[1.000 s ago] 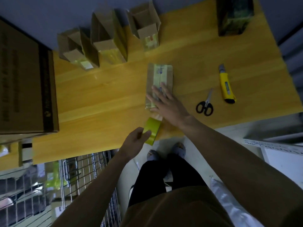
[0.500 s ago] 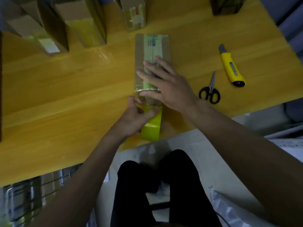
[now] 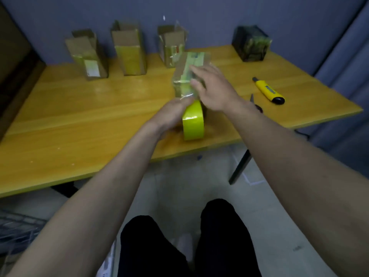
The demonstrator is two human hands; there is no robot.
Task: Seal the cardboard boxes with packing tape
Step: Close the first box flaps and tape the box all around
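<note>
Compared with half a second back, the view has tipped up so the wall and the far boxes show, and the right hand (image 3: 211,88) has slid further along the small brown cardboard box (image 3: 188,73) with yellow-green tape down its top. That box lies flat near the middle of the yellow wooden table (image 3: 79,116), long axis running from about 6 o'clock by the person to 12 o'clock at the wall. Right fingers lie straight and flat, pressing the tape down. At the box's near end, the left hand (image 3: 171,114) grips the shiny yellow-green roll of packing tape (image 3: 193,122), fingers curled round it, a clear strip stretched up to the box edge.

Further out, three open brown cardboard boxes (image 3: 129,52) stand upright at 11 to 12 o'clock, against the blue-grey wall (image 3: 199,15). A dark greenish wrapped block (image 3: 251,46) sits at 1 o'clock. A yellow utility knife (image 3: 268,92) lies at 3 o'clock, with black-handled scissors (image 3: 256,102) mostly hidden behind the right wrist. Pretty dim and blurry overall.
</note>
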